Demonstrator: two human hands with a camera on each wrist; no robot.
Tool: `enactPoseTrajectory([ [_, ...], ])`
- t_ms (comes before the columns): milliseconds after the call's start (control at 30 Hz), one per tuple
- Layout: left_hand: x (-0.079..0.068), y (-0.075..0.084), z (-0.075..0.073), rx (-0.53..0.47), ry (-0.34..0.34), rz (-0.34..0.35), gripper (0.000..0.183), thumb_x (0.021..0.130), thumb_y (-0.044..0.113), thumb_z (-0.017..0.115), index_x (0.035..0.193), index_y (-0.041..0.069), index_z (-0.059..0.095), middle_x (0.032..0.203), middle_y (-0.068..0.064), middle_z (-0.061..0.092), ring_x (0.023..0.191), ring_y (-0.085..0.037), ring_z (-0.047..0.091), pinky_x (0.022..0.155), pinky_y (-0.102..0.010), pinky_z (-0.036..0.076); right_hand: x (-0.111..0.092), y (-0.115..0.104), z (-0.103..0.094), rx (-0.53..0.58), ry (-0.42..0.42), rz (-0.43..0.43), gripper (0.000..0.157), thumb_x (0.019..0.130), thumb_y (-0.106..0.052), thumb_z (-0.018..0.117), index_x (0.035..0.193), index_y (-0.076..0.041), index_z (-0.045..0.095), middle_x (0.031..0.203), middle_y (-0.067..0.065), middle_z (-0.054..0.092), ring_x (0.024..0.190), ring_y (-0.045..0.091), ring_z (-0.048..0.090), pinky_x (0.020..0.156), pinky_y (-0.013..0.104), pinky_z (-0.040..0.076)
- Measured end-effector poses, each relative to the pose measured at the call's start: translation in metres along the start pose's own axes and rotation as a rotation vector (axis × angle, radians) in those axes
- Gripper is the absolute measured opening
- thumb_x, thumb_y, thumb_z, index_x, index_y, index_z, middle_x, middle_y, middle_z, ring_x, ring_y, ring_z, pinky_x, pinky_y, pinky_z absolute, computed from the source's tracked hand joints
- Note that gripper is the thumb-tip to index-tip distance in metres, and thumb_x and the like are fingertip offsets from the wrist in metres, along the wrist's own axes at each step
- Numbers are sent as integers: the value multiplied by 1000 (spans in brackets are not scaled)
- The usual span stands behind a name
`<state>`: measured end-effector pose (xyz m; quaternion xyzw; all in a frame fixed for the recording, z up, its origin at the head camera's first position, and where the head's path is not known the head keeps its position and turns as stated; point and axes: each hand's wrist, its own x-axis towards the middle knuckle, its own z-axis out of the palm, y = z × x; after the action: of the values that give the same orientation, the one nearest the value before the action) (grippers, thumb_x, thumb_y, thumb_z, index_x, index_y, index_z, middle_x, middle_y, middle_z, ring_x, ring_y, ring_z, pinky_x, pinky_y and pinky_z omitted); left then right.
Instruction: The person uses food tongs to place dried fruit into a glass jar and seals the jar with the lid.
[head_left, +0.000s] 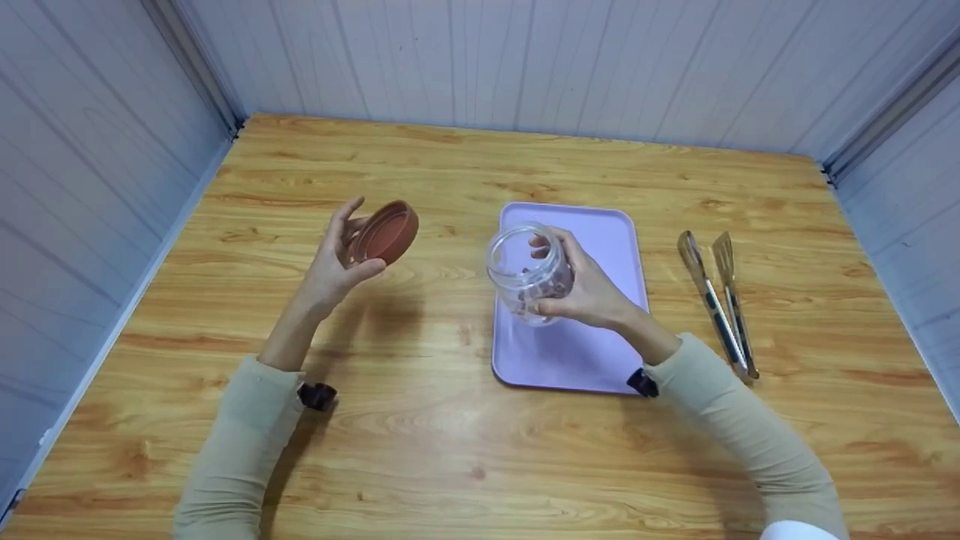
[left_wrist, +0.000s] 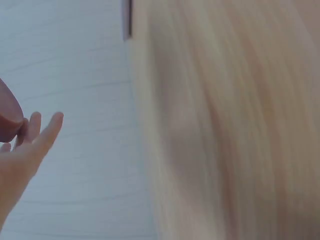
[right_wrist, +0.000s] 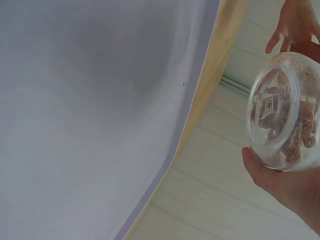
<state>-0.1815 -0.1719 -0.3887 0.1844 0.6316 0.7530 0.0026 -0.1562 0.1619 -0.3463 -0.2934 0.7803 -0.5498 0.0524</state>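
My left hand point(head_left: 334, 259) grips a reddish-brown round lid point(head_left: 388, 234) by its rim, raised over the table with the hollow underside showing. In the left wrist view only part of the lid point(left_wrist: 7, 112) appears, at the left edge. My right hand point(head_left: 589, 289) holds a clear, open-mouthed jar point(head_left: 525, 274) above the tray, tilted with its mouth toward the left. Small brown pieces point(right_wrist: 295, 137) lie inside the jar, seen through its wall in the right wrist view; their kind is hard to tell. Beneath the jar lies a light purple tray point(head_left: 559, 364), its visible surface bare.
Metal tongs point(head_left: 709, 292) and a slotted metal turner point(head_left: 731, 281) lie side by side on the wooden table point(head_left: 420, 465), right of the tray. Pale panelled walls point(head_left: 480, 60) border the table at the back and both sides.
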Motion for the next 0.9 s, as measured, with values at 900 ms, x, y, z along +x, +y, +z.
enactPoseTrajectory([
  [900, -4, 4, 30, -470, -61, 111, 89, 64, 21, 84, 131, -1, 31, 125, -15, 38, 114, -25, 41, 90, -30, 42, -35, 11, -12, 26, 5, 32, 85, 62, 6, 74, 133, 10, 28, 122, 29, 45, 115, 36, 41, 97, 41, 32],
])
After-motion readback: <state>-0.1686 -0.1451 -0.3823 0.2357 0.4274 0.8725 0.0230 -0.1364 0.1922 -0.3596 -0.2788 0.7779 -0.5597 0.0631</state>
